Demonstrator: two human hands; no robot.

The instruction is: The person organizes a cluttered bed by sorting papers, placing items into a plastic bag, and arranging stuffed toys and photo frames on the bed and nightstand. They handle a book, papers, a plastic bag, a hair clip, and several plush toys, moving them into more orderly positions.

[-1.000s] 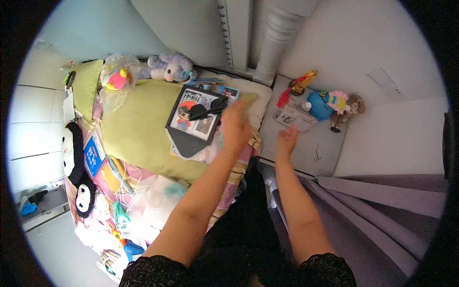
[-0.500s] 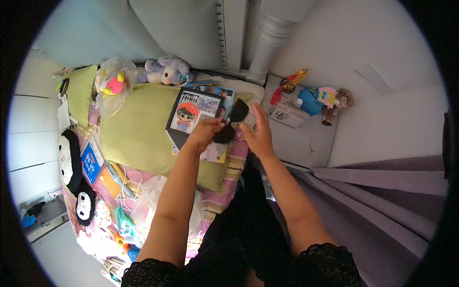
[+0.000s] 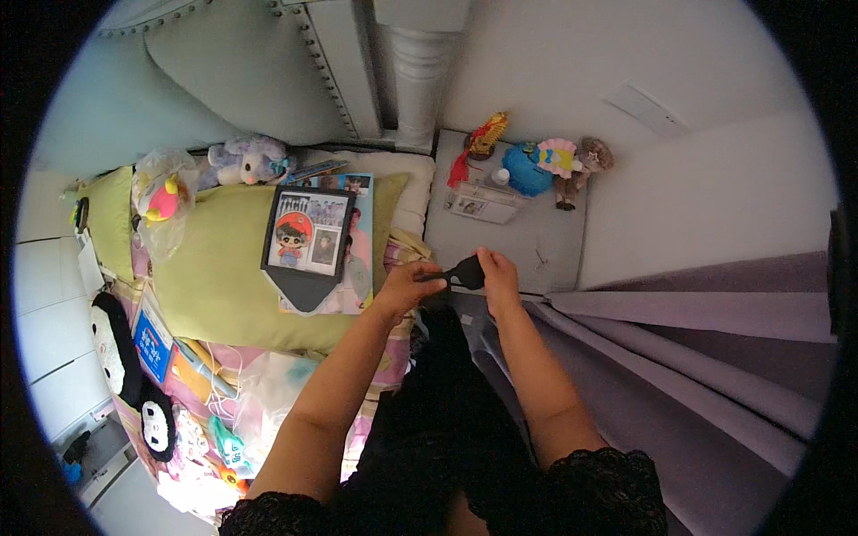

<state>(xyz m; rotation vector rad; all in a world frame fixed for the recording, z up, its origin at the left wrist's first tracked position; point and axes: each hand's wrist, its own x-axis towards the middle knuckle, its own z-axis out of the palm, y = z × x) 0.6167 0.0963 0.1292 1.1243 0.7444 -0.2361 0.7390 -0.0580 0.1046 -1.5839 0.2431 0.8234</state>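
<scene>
A pair of dark sunglasses [image 3: 467, 273] is held between both my hands, in front of the bedside table. My left hand [image 3: 412, 289] pinches the sunglasses at their left end. At the right end, the fingers of my right hand [image 3: 499, 280] are closed on them beside a dark lens. Part of the frame is hidden behind my fingers. To the left of my hands, a black-framed picture [image 3: 289, 239] with a cartoon figure lies on the green pillow [image 3: 210, 299]. Under it are a dark grey pointed piece [image 3: 305, 292] and a light blue picture sheet [image 3: 361, 268].
The grey bedside table [image 3: 500, 250] holds a clear box [image 3: 483, 204], a blue round object [image 3: 527, 170], a doll [image 3: 572, 183] and a gold ornament [image 3: 487, 134]. Plush toys, a blue book [image 3: 154, 347] and plastic bags [image 3: 273, 393] cover the bed's left side. Purple curtains [image 3: 679, 308] hang at right.
My hands have carried the sunglasses away from the pictures, towards me and the bedside table. My right hand, apart from them before, now grips them too. The view has shifted right.
</scene>
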